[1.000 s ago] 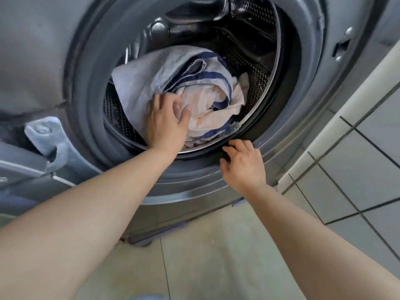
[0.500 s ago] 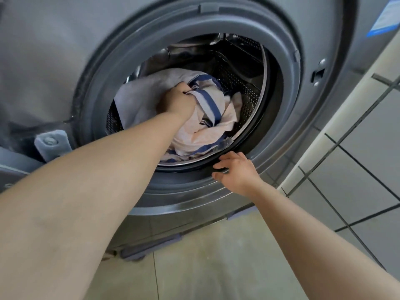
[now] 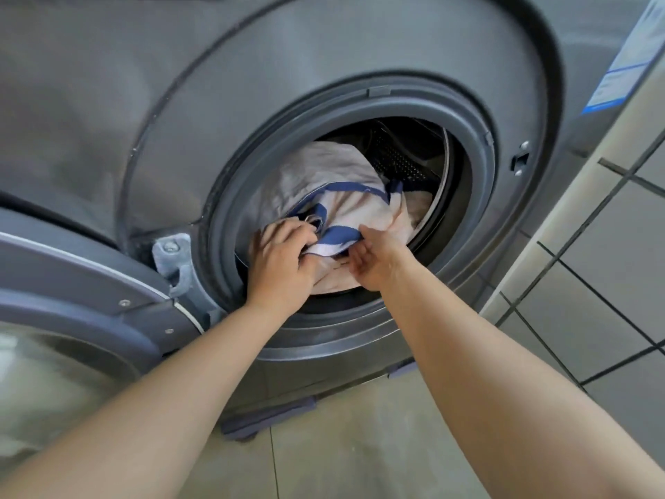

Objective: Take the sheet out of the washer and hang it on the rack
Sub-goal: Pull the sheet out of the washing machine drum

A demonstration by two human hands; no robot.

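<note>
A bunched white sheet (image 3: 324, 181) with blue stripes fills the mouth of the grey front-loading washer (image 3: 360, 66), partly over the drum's lower rim. My left hand (image 3: 280, 257) grips a fold of the sheet at the lower left of the opening. My right hand (image 3: 374, 261) is palm-up under a blue-striped fold, its fingers curled round the cloth's edge. The dark perforated drum (image 3: 399, 160) shows behind the sheet. No rack is in view.
The washer door (image 3: 72, 300) stands swung open at the left, its hinge (image 3: 172, 253) beside my left hand. A white tiled wall (image 3: 593, 264) runs close along the right. Beige floor tiles (image 3: 342, 444) lie below the washer.
My left hand has drawn back from deep in the drum to its mouth, bringing the sheet forward. My right hand left the door seal and took hold of the sheet. The view pulled back.
</note>
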